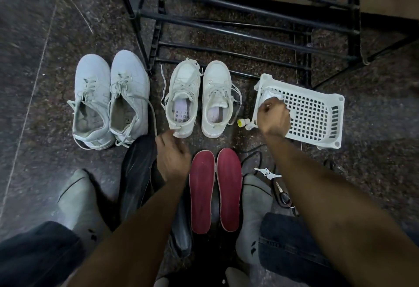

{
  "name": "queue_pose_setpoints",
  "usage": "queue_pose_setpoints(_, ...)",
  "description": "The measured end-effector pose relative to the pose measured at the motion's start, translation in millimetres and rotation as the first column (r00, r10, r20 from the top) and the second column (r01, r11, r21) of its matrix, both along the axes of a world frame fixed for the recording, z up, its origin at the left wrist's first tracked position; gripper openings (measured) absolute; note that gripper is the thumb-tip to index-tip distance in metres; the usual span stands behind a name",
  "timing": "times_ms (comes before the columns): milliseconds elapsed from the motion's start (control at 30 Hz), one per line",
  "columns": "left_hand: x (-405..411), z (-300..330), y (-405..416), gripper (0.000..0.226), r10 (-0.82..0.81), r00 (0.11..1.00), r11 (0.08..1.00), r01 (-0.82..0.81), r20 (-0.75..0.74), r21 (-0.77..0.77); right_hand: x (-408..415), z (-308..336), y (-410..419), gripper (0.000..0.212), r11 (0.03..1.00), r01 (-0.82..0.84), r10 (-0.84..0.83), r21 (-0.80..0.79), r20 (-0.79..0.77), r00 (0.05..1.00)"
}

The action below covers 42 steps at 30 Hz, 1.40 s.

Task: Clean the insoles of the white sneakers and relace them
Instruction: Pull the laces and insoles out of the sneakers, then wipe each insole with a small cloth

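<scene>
Two red insoles (214,190) lie nearest on the floor, the left hand (173,156) loosely curled and empty by the white sneakers (199,98), while the right hand (273,116) seems pinched on something white in the basket (317,114), best lifted cleanly.

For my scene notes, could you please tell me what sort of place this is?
Probably an indoor floor spot beside a shoe rack, perhaps a home entryway. The speckled stone floor, the black metal rack and two pairs of white sneakers lined up before it suggest so.
</scene>
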<state>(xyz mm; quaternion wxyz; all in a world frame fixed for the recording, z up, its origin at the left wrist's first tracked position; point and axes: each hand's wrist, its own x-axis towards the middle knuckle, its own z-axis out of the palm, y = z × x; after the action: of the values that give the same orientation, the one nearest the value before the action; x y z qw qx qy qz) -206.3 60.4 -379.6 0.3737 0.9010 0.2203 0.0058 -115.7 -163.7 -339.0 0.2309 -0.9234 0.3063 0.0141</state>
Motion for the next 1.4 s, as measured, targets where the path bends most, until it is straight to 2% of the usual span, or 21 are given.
queue_pose_setpoints(100, -18.6, -13.3, -4.3, 0.017, -0.104, 0.991, 0.994, 0.106, -0.089, 0.019, 12.1, -3.1, -26.4, 0.032, 0.996, 0.057, -0.065, -0.069, -0.129, 0.99)
queue_pose_setpoints(233, -24.7, -21.2, -1.6, 0.015, -0.182, 0.97, 0.982, 0.188, -0.163, 0.02, 19.8, -15.1, -43.4, 0.039, 0.996, 0.041, -0.061, -0.084, -0.259, 0.964)
queue_pose_setpoints(300, -23.7, -20.3, -0.2, 0.015, -0.202, 0.966, 0.978, 0.209, -0.159, 0.028, 19.8, -15.6, -43.3, 0.034, 0.994, 0.041, -0.064, -0.104, -0.233, 0.97)
queue_pose_setpoints(367, -22.0, -18.6, 1.9, 0.015, -0.214, 0.966, 0.975, 0.221, -0.144, 0.034, 18.1, -12.4, -41.3, 0.028, 0.991, 0.098, -0.11, -0.088, -0.142, 0.984)
queue_pose_setpoints(433, -21.1, -17.6, 4.5, 0.014, -0.205, 0.968, 0.976, 0.212, -0.145, 0.039, 15.4, -9.7, -39.8, 0.021, 0.989, 0.146, -0.146, 0.007, -0.006, 0.989)
queue_pose_setpoints(500, -21.9, -16.1, 5.4, 0.011, -0.199, 0.968, 0.977, 0.208, -0.154, 0.044, 14.9, -8.0, -37.8, 0.011, 0.969, 0.169, -0.192, 0.178, 0.122, 0.974)
queue_pose_setpoints(533, -23.4, -13.4, 5.0, 0.01, -0.2, 0.968, 0.977, 0.21, -0.154, 0.048, 14.3, -4.8, -36.3, 0.005, 0.927, 0.187, -0.252, 0.324, 0.17, 0.953)
queue_pose_setpoints(600, -26.8, -7.8, 3.5, 0.01, -0.189, 0.967, 0.98, 0.197, -0.17, 0.03, 9.4, 2.9, -29.9, 0.02, 0.769, 0.217, -0.401, 0.601, 0.191, 0.896)
queue_pose_setpoints(633, -28.3, -6.2, 2.6, 0.012, -0.174, 0.966, 0.984, 0.177, -0.192, 0.001, 2.2, 7.0, -24.7, 0.023, 0.699, 0.212, -0.431, 0.682, 0.166, 0.887)
queue_pose_setpoints(733, -31.8, 0.0, -3.7, 0.017, -0.139, 0.954, 0.976, 0.086, -0.267, -0.2, -35.0, 17.7, 3.5, 0.025, 0.606, 0.137, -0.296, 0.784, 0.063, 0.953)
queue_pose_setpoints(800, -32.7, 9.0, -9.9, 0.013, -0.146, 0.954, 0.929, 0.041, -0.263, -0.368, -66.8, 14.6, 24.1, 0.026, 0.608, 0.058, -0.126, 0.792, 0.024, 0.992)
queue_pose_setpoints(867, -33.4, 22.6, -15.5, 0.022, -0.145, 0.945, 0.862, -0.024, -0.292, -0.506, -97.5, 8.3, 45.9, 0.02, 0.635, -0.004, 0.024, 0.772, -0.014, 1.0)
queue_pose_setpoints(967, -41.7, 34.3, -14.8, 0.019, -0.187, 0.932, 0.805, -0.037, -0.312, -0.592, -132.7, 4.0, 73.8, 0.009, 0.628, -0.118, 0.164, 0.769, 0.017, 0.986)
queue_pose_setpoints(1033, -50.8, 35.8, -7.8, 0.013, -0.207, 0.942, 0.802, 0.009, -0.264, -0.598, -149.1, 7.0, 83.9, 0.013, 0.606, -0.111, 0.167, 0.788, 0.01, 0.986)
queue_pose_setpoints(1100, -60.0, 41.3, 0.3, 0.012, -0.204, 0.943, 0.798, 0.005, -0.263, -0.603, -160.4, 14.4, 87.8, 0.015, 0.574, -0.034, 0.131, 0.818, -0.051, 0.99)
queue_pose_setpoints(1167, -68.1, 51.2, 5.4, 0.017, -0.213, 0.938, 0.757, -0.018, -0.273, -0.653, -168.4, 23.7, 89.0, 0.005, 0.523, 0.056, 0.095, 0.85, -0.124, 0.988)
queue_pose_setpoints(1233, -75.2, 60.7, 6.8, 0.021, -0.242, 0.928, 0.709, -0.031, -0.284, -0.705, -173.0, 31.8, 89.8, 0.008, 0.494, 0.116, 0.076, 0.861, -0.176, 0.981)
queue_pose_setpoints(1400, -86.1, 78.7, 5.4, 0.023, -0.3, 0.895, 0.658, -0.055, -0.329, -0.751, -174.4, 47.8, 94.0, 0.015, 0.535, 0.058, 0.11, 0.843, -0.138, 0.984)
